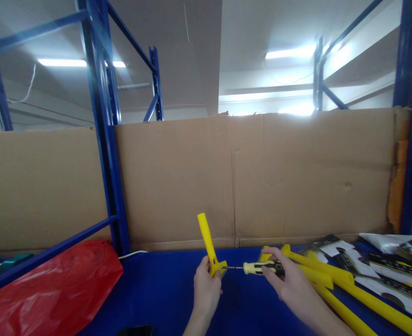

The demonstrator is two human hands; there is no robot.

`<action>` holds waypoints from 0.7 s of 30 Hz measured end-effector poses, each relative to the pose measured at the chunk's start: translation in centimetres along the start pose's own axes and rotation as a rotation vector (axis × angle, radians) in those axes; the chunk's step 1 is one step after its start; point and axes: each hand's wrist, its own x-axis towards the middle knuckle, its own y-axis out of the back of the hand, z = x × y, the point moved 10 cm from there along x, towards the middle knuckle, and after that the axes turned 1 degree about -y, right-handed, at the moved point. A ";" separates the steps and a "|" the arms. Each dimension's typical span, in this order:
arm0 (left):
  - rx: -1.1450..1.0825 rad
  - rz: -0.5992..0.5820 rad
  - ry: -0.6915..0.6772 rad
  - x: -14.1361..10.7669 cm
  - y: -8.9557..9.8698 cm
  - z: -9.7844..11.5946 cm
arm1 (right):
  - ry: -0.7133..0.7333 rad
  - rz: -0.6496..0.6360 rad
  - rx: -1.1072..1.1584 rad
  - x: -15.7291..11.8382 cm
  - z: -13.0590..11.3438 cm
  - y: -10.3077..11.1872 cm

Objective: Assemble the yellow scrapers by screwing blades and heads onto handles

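Observation:
My left hand (206, 287) is closed around the lower end of a yellow plastic tool handle (207, 235), which stands tilted with its tube end up. My right hand (288, 275) grips a screwdriver (256, 268) with a cream and black handle. The screwdriver's thin shaft points left, and its tip meets the head of the yellow piece beside my left fingers. Whether a screw sits at the tip is too small to tell. Several more yellow handles (377, 303) lie on the blue surface (171, 284) behind and under my right forearm.
Packaged items with black and white cards (398, 275) lie at the right. A red plastic bag (62, 289) is at the left, beyond a blue rack bar (52, 254). Cardboard (178, 186) walls off the back. A dark object (135, 331) shows at the front edge.

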 end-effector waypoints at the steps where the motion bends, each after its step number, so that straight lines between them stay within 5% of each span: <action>1: -0.002 0.007 0.002 0.0 0.1 0.0 | 0.020 -0.006 0.025 0.0 0.0 -0.1; 11: -0.017 0.014 0.004 -0.2 -0.1 0.1 | -0.016 -0.005 -0.173 0.2 -0.2 0.3; 21: 0.005 0.008 -0.010 -0.2 -0.3 0.0 | 0.043 -0.002 0.032 0.0 -0.3 0.2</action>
